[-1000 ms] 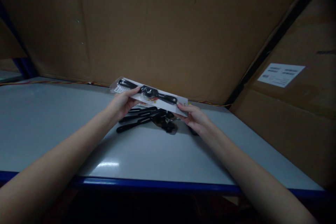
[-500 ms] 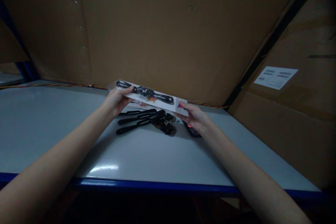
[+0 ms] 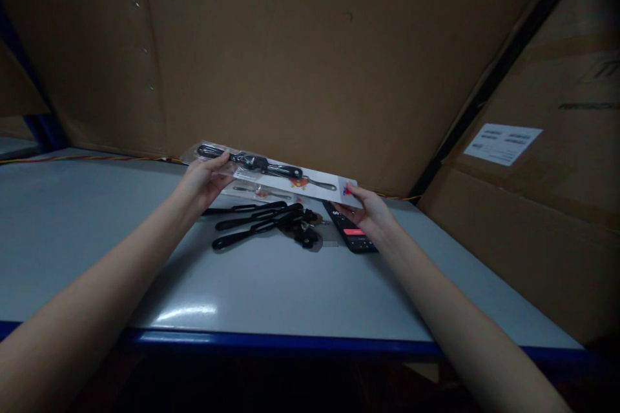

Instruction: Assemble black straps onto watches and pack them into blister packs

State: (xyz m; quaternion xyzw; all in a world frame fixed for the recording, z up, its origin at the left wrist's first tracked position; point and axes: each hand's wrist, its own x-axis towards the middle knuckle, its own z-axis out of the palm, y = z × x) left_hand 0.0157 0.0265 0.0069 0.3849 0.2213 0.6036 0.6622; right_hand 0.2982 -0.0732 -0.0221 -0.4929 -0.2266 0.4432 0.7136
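A black-handled tool (image 3: pixel 283 170) lies in a clear plastic sleeve against a white backing card (image 3: pixel 341 193); I cannot make out its exact kind. My left hand (image 3: pixel 206 182) pinches the tool and sleeve near the left end, thumb on top. At the other end, my right hand (image 3: pixel 371 211) grips the card between thumb and fingers, by a small red and blue mark. The pack is raised above the table and slopes down to the right. Below it lie several loose black-handled tools (image 3: pixel 256 224), heads pointing right. Behind these is another carded pack (image 3: pixel 261 193), partly covered.
A phone (image 3: pixel 356 240) with a lit screen lies by my right hand. The grey tabletop (image 3: pixel 271 297) has a blue front edge (image 3: pixel 290 343). Cardboard (image 3: pixel 300 64) stands behind, and a labelled carton (image 3: pixel 542 206) on the right. A twisted cable (image 3: pixel 106 157) runs along the back.
The card has shifted right with my right hand while the black-handled tool has moved left with my left hand. A printed metal handle now shows on the card, and more of the phone is visible.
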